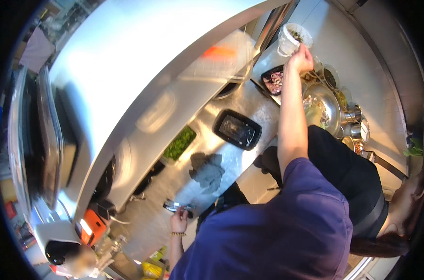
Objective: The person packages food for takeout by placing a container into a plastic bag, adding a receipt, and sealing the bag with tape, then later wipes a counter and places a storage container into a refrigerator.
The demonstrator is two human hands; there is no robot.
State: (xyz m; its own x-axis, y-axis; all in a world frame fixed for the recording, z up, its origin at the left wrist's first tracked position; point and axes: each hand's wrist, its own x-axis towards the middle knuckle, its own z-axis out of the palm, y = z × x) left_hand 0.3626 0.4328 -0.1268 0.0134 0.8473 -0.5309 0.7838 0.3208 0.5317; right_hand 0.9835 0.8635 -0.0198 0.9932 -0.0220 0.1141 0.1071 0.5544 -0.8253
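Note:
At the lower left, my left hand (179, 219), a beaded bracelet on its wrist, has its fingers on the edge of a small dark glossy object (173, 205) at the steel counter's near edge. My right hand (300, 61) reaches far out at the upper right, fingers curled together, beside the rim of a white tub (285, 39) with green herbs inside. Whether anything is between those fingers cannot be seen. Below it, partly behind my forearm, lies a black tray (273, 82) of pinkish-purple cut pieces. A wet black plastic container (237, 129) stands mid-counter.
A dark wet cloth (207, 171) and a container of chopped greens (179, 143) lie on the steel counter (152, 196). A large steel bowl (332, 108) and several small containers line the right. Beside me is a person in black (351, 175). A shelf (142, 80) overhangs the counter.

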